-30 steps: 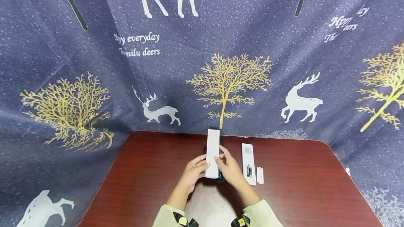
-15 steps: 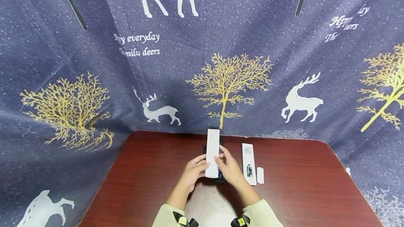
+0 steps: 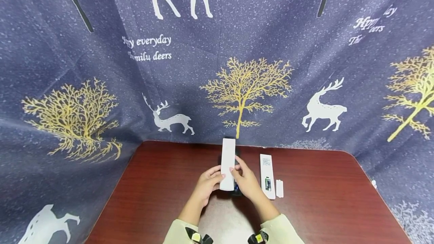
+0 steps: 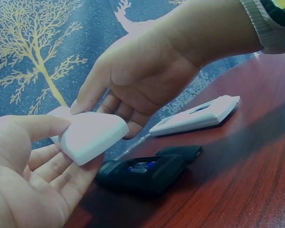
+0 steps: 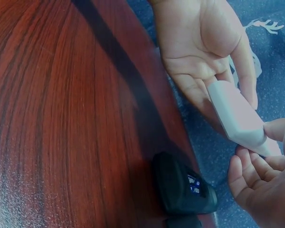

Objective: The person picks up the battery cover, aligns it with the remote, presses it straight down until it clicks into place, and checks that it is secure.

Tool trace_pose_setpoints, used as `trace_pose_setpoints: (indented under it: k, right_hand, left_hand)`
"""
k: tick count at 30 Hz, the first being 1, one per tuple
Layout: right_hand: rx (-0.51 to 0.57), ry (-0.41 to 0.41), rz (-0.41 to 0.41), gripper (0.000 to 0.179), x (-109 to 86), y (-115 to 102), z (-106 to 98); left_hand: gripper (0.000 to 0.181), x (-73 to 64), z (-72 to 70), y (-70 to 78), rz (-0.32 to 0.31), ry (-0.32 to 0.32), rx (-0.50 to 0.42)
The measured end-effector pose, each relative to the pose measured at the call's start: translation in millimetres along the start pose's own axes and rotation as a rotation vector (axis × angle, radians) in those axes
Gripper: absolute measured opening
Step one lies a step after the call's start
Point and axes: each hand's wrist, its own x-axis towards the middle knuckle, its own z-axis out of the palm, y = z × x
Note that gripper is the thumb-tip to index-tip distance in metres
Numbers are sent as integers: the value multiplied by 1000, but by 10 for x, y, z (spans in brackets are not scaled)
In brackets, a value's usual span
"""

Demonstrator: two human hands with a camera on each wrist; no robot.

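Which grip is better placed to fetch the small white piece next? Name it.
Probably the right grip: it is nearer the small white piece, while the left grip, across the held white device, is farther and might hold that device alone.

A remote sits between the left hand and the right hand, above a second remote on the table. To the right lies a third remote, a cover just right of its near half. Behind the far edge hangs a cloth.
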Motion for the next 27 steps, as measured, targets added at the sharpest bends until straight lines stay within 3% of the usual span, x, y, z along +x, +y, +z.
trace_pose_setpoints:
  k: [27]
  right_hand:
    - [5,-26,-32,59,-33,-16,93]
  left_hand:
    - [56,6,-86,-11,5,42,-2]
